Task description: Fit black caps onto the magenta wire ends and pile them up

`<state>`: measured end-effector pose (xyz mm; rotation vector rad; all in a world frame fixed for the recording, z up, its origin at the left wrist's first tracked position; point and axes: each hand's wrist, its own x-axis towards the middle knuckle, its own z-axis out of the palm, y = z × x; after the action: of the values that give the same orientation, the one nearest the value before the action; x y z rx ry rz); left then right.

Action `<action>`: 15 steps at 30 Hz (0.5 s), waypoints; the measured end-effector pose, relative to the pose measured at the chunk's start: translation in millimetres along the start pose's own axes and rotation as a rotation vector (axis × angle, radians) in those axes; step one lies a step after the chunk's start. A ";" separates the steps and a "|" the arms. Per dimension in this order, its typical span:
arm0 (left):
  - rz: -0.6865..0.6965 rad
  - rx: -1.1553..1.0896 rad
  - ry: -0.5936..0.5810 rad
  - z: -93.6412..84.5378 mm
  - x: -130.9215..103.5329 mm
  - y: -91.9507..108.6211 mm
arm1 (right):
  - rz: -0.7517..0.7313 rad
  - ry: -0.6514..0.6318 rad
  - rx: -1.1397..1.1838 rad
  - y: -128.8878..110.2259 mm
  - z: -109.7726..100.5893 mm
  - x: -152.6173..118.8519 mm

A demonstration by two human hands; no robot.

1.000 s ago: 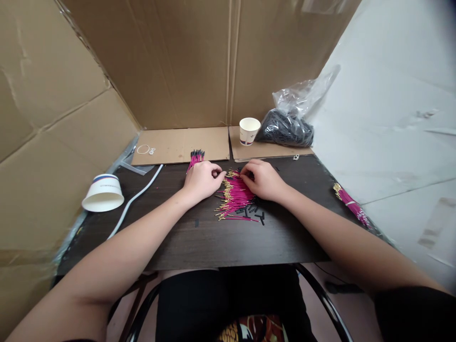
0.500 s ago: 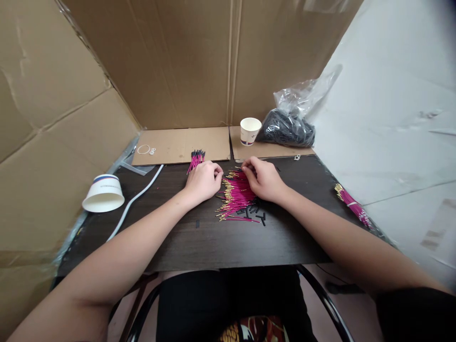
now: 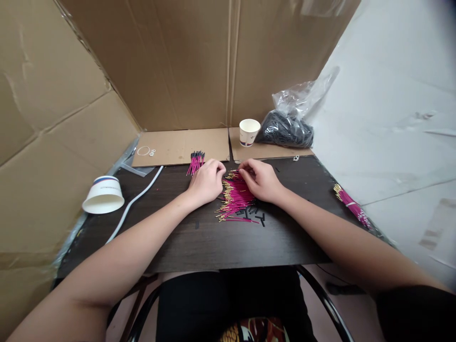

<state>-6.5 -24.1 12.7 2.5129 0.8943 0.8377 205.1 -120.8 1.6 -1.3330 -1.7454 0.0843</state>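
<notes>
A pile of pink wires [image 3: 239,192] with gold tips lies on the dark table between my hands. My left hand [image 3: 208,181] is closed at the pile's left, thumb and forefinger pinched together; what is in the pinch is too small to make out. My right hand [image 3: 262,181] is closed at the upper right of the pile, pinching a pink wire whose gold tip points left towards the other hand. Short black sleeves [image 3: 252,212] are scattered just below the pile. Behind my left hand lies a bunch of pink wires with black ends [image 3: 196,161].
A paper cup [image 3: 249,133] and a bag of black pieces [image 3: 287,128] stand at the back on cardboard. Another cup [image 3: 103,195] lies tipped at left beside a pale cable [image 3: 137,199]. A tied wire bundle [image 3: 352,205] lies at the right edge.
My right hand has shifted slightly left, and my left hand a little to the right, so the fingertips are closer together. The view has moved slightly.
</notes>
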 end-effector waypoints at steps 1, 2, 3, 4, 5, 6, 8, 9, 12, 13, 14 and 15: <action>-0.011 -0.086 0.006 1.2 0.1 -0.4 | -0.003 0.005 0.008 -0.5 -0.1 -0.1; -0.032 -0.185 0.005 3.2 0.3 -1.2 | -0.002 0.010 0.015 -1.1 -0.2 -0.2; -0.059 -0.290 0.000 5.7 0.8 -2.5 | 0.003 0.013 0.020 -1.5 -0.3 -0.4; -0.089 -0.393 -0.004 8.6 1.5 -3.9 | 0.008 0.015 0.022 -1.9 -0.5 -0.6; -0.119 -0.489 -0.004 11.6 2.4 -5.3 | 0.013 0.019 0.023 -2.2 -0.7 -0.9; -0.149 -0.575 0.001 14.4 3.4 -6.5 | 0.017 0.023 0.023 -2.5 -0.9 -1.1; -0.213 -0.711 0.012 18.3 5.5 -7.7 | 0.024 0.033 0.019 -2.7 -1.1 -1.3; -0.239 -0.761 0.016 19.0 6.3 -7.6 | 0.030 0.038 0.016 -2.9 -1.3 -1.4; -0.273 -0.851 0.015 17.6 7.5 -5.5 | 0.051 0.051 0.006 -3.1 -1.5 -1.1; -0.272 -0.865 0.012 16.6 7.4 -4.6 | 0.054 0.058 0.005 -3.0 -1.6 -0.9; -0.270 -0.876 0.009 15.8 7.2 -3.8 | 0.053 0.063 0.005 -2.8 -1.5 -0.8; -0.268 -0.884 0.005 15.3 6.9 -3.2 | 0.047 0.070 0.006 -2.6 -1.4 -0.8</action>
<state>6.0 -19.0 2.2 1.5914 0.6360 0.8895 204.2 -123.2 3.3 -1.3566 -1.6544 0.0686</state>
